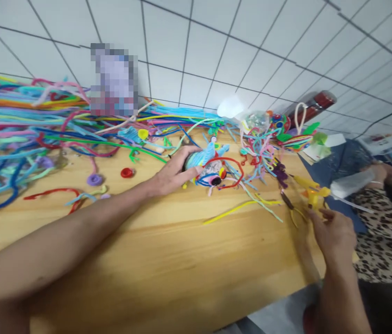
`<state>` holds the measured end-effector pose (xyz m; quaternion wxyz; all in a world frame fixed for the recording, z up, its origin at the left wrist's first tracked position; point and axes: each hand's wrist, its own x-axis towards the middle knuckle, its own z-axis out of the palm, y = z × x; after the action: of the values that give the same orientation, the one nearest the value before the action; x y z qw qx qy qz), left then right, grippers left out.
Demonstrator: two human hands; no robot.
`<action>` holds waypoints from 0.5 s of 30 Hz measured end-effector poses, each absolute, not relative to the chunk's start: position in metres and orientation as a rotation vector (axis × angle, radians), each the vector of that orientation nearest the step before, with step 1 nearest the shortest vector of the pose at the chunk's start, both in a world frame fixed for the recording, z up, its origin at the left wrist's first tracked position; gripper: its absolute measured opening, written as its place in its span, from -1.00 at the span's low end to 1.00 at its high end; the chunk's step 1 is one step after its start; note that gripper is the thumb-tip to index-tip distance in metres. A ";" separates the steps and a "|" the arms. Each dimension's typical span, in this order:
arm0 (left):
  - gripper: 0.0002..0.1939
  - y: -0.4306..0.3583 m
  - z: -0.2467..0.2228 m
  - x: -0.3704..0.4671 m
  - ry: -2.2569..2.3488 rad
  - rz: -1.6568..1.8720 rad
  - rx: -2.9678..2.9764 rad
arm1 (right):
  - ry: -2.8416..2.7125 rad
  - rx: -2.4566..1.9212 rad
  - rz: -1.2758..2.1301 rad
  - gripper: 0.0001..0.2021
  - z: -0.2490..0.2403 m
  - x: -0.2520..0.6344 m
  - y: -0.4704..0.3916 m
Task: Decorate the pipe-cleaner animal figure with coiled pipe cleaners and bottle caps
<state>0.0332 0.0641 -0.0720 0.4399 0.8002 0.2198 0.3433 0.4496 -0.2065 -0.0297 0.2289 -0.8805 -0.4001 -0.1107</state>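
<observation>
My left hand (173,172) is closed around a light-blue pipe-cleaner figure (211,153) lying on the wooden table (168,269). The figure has a large black-and-pink eye, and a red pipe-cleaner loop curves about it. At the table's right edge, my right hand (335,234) grips a yellow hot glue gun (314,192) by its lower end. Pliers with yellow handles (288,202) lie just left of that hand. Between the two hands, a yellow pipe cleaner (229,212) rests on the wood.
Heaps of coloured pipe cleaners (11,134) cover the table's left and back. A red coil (127,173) and a purple coil (94,179) lie left of the figure. White tiled wall (189,55) rises behind. At right, another person's hand (378,175) shows beside leopard-print cloth (387,232).
</observation>
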 end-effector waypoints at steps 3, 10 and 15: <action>-0.38 0.065 -0.072 0.034 0.559 0.854 1.991 | -1.138 -2.323 -0.159 -0.69 -0.015 0.407 -0.203; -0.39 0.062 -0.069 0.034 0.557 0.857 1.996 | -1.856 -1.541 -0.245 -0.83 0.017 0.309 -0.101; -0.43 0.061 -0.064 0.034 0.560 0.860 1.991 | -2.138 -1.276 -0.311 -0.77 0.007 0.277 -0.041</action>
<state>0.0337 0.0612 -0.0644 0.4357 0.8001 0.2251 0.3456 0.2773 -0.0415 0.0066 0.3111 -0.4835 -0.8097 -0.1177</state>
